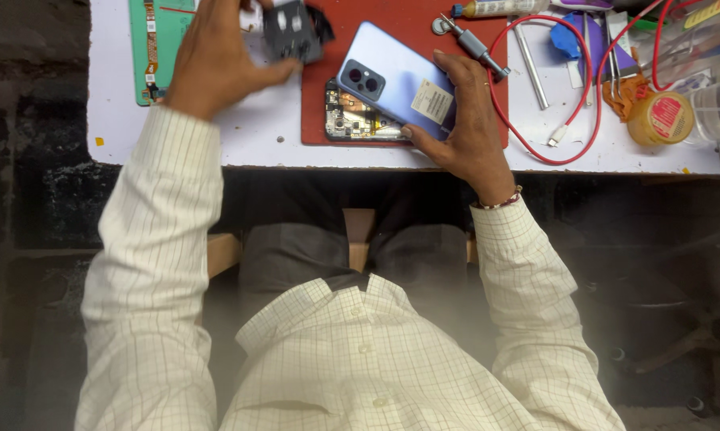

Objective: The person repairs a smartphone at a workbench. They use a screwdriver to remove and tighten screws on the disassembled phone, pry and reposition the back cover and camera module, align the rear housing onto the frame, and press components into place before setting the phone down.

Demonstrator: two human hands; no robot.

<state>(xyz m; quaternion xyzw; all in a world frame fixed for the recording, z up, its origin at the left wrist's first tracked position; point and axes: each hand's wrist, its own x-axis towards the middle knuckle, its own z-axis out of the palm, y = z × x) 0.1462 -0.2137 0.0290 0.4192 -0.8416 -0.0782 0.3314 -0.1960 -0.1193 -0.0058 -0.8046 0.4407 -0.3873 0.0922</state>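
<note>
At the upper left of the frame our left hand (216,60) pinches a small dark part (292,30), lifted off the white table (248,136) beside the green panel (154,48). In the upper middle our right hand (464,120) grips the blue back cover (396,80), tilting it off the opened phone (356,120) on the red mat (408,20), likely exposing its boards. A red cable (536,148) loops at right.
</note>
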